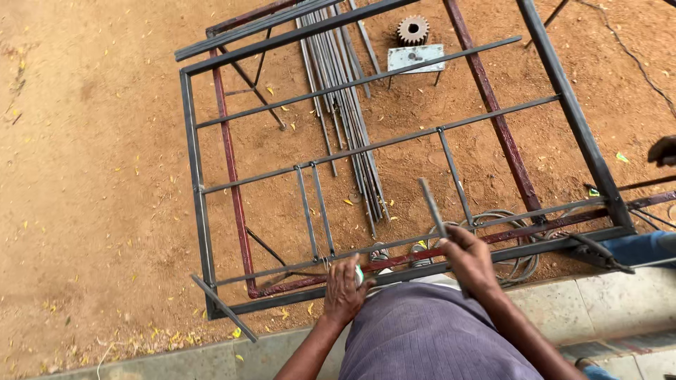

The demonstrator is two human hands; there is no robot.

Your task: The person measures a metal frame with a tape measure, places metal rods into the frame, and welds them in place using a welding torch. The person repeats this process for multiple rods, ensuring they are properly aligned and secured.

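A rectangular steel window frame (199, 211) with horizontal bars and short uprights lies on reddish stands over the dirt. My left hand (345, 288) rests at the frame's near rail, closed around a small white-and-green object that is mostly hidden. My right hand (468, 257) grips a short steel rod (431, 204) that points up and away over the frame, between two uprights.
A bundle of long steel rods (345, 105) lies on the ground under the frame. A toothed gear (412, 30) and a small metal plate on legs (415, 58) sit at the back. Coiled cable (517, 264) lies near right. A loose flat bar (224, 307) sticks out at the near left corner. Another person's hand (663, 150) shows at the right edge.
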